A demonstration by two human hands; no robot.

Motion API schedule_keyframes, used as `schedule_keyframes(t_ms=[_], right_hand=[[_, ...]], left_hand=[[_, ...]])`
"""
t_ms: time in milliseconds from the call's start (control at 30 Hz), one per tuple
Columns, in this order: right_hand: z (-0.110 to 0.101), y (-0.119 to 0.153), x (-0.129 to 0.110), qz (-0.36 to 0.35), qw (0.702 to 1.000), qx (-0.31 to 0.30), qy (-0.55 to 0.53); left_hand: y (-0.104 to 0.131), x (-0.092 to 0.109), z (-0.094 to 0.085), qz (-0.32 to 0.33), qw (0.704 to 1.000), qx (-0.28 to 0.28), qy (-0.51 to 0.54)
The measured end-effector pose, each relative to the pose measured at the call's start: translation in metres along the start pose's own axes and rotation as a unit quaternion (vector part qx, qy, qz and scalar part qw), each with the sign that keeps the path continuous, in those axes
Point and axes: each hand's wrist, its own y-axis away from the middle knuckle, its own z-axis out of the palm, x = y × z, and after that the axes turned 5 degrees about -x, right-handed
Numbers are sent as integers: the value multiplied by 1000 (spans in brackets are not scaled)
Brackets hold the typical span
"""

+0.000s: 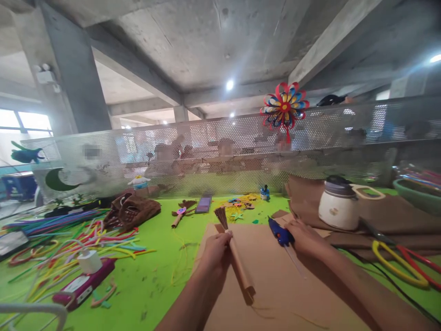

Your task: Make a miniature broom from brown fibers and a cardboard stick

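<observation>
My left hand [216, 250] is closed around a rolled brown paper tube [241, 271], whose upper end carries a fringed brown bundle [221, 217]. The tube slants, its open lower end toward me. On the right, my right hand [306, 236] is closed at a blue hot glue gun [283, 233]; its handle is hidden by the fingers. A clear glue stick [296, 264] sticks out of the gun's back. Both hands are over a flat brown paper sheet [275, 294]. Beyond the tube lies a small brown paper broom-like piece [181, 213] with a pink decoration.
Colourful pipe cleaners [99, 243], a purple power strip [86, 282] and a brown crumpled bag [132, 211] are on the left. A white kettle-shaped jug [339, 204], scissors [399, 264] and folded brown material [375, 216] stand right. A perforated metal screen [193, 156] borders the far edge.
</observation>
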Motion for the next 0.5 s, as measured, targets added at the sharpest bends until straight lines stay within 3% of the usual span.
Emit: schedule_keyframes(t_ms=[300, 433, 500], right_hand=[[-13, 2, 0, -5, 998, 28, -54], [-32, 11, 3, -19, 976, 83, -202], [-44, 18, 3, -29, 949, 67, -307]], left_hand=[[-6, 1, -6, -18, 1000, -22, -8], [-16, -2, -14, -23, 999, -23, 4], [-17, -1, -15, -22, 999, -30, 11]])
